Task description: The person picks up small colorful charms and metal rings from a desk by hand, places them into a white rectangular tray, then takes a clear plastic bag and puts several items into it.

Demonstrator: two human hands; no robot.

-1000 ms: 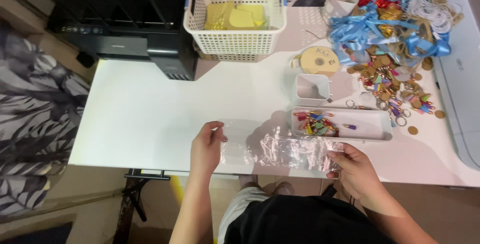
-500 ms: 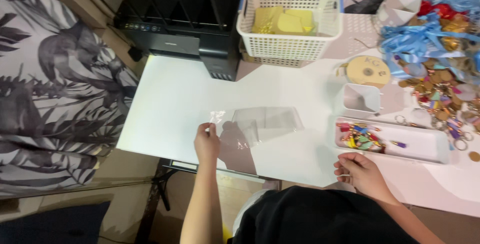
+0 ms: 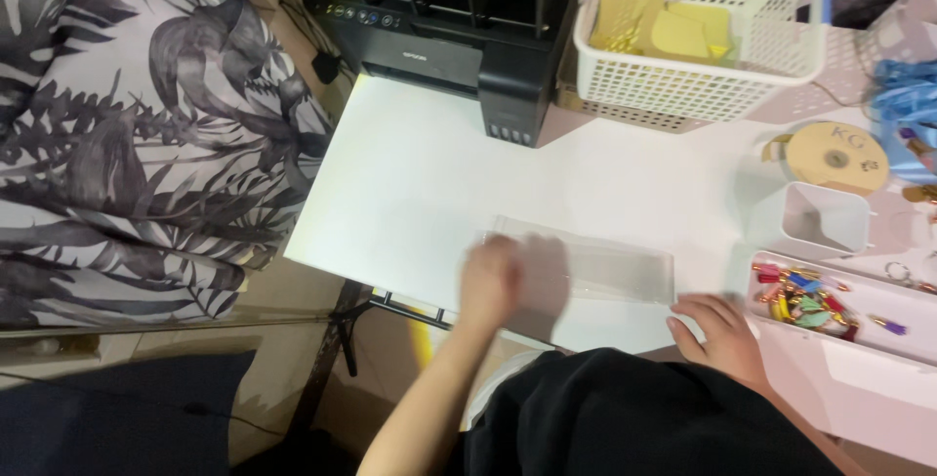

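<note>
Flat on the white tabletop [image 3: 410, 193] a clear plastic sleeve [image 3: 595, 266] is laid out, its long side running left to right, close to the near edge. It is pinned at its left end by the left hand [image 3: 491, 281], which is blurred; the palm seems to be pressed down on the film, though whether the fingers are spread or closed cannot be told. Held this way, the thin sheet is likely kept from sliding or curling. The right hand [image 3: 717, 334] is rested at the tabletop's near edge, just beside the sleeve's right corner — fingers loosely curled, nothing pinched in its grip.

Just to the right of that hand a shallow white tray [image 3: 849, 349] is set, with small coloured clips and charms in its left part. Behind it a small empty white cup [image 3: 810, 220] stands, and beyond that a flat gold ribbon spool [image 3: 837, 156]. Farther back a white lattice basket [image 3: 703, 37] holding yellow paper pieces sits beside a black printer [image 3: 459, 17]. A blue ribbon heap [image 3: 903, 105] is cut off at the right border. Nothing lies on the sleeve itself — the stretch of tabletop behind it is bare up to the printer. To the left a leaf-patterned fabric [image 3: 127, 144] hangs.
</note>
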